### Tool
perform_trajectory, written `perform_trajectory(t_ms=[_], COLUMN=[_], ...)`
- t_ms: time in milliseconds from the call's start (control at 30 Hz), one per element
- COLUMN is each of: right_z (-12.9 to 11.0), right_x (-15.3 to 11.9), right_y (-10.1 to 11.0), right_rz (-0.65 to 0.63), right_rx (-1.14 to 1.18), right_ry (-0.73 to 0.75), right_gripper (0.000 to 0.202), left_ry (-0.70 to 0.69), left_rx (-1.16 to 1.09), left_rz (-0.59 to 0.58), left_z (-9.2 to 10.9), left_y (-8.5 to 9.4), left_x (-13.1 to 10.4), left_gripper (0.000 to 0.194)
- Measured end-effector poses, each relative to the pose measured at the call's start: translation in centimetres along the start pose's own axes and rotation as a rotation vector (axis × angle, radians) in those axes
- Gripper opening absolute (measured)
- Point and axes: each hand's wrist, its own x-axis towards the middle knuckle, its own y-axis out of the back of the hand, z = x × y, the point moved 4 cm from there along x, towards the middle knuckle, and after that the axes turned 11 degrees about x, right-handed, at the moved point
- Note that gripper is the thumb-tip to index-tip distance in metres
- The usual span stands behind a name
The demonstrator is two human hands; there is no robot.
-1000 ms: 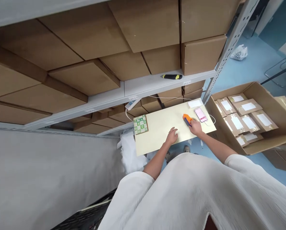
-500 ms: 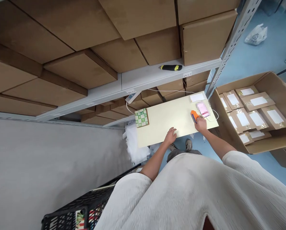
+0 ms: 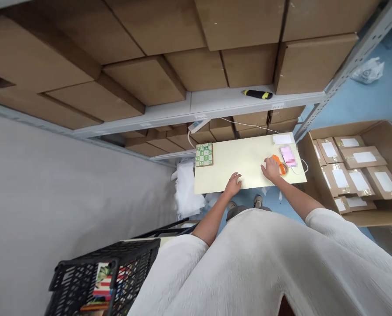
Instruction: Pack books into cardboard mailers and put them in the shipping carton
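You had your left hand (image 3: 233, 184) open at the bench's (image 3: 245, 153) near edge and your right hand (image 3: 271, 170) loosely spread, seemingly ungripping, by the orange tape dispenser (image 3: 283, 169) toward the right edge, where grasping would have required curling your fingers.

We saw the phone (image 3: 288, 156) blurred into squares, the dispenser (image 3: 283, 169) partly hidden by our right hand (image 3: 271, 170), the labels (image 3: 359, 181) too small to read, the crate (image 3: 67, 281) cut off below, the carton (image 3: 391, 140) at right.
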Motion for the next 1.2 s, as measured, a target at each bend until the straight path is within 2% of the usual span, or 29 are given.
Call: perform_trajectory(t_ms=[200, 467, 600, 733, 833, 933, 1033, 1200], right_z=[-9.7, -25.6, -33.1, -39.2, -42.8, -45.3, -46.9, -48.5], right_x=[1.5, 2.0, 0.6, -1.3, -2.3, -2.6, -2.1, -0.1], right_y=[-3.2, -10.0, -14.2, -18.2, -20.7, -22.8, -24.7, -27.9], right_rz=[-0.126, -0.281, -0.335, -0.401, -0.455, -0.519, -0.585, -0.741], right_rx=[0.011, -0.024, -0.043, -0.106, -0.151, -0.168, -0.204, -0.316], right_ry=[0.192, 0.467, 0.586, 0.697, 0.756, 0.810, 0.852, 0.913], right_gripper=[0.031, 0.031, 0.032, 0.032, 0.033, 0.032, 0.031, 0.031], left_ry=[0.137, 0.325, 0.401, 0.461, 0.505, 0.561, 0.628, 0.775], left_rx=[-0.069, -0.142, -0.179, -0.249, -0.300, -0.338, -0.386, -0.508], left_rz=[0.134, 0.341, 0.389, 0.430, 0.469, 0.501, 0.517, 0.570], left_z=[-5.8, -16.6, -22.2, -26.8, -29.2, -30.9, -32.3, -34.3], left_y=[3.7, 9.0, 10.4, 10.7, 10.6, 10.5, 10.3, 9.1], left_x=[-3.5, -11.6, -16.0, -19.3, -21.0, -21.8, -21.8, -21.1], left_gripper=[0.045, 0.045, 0.045, 0.045, 0.046, 0.045, 0.045, 0.059])
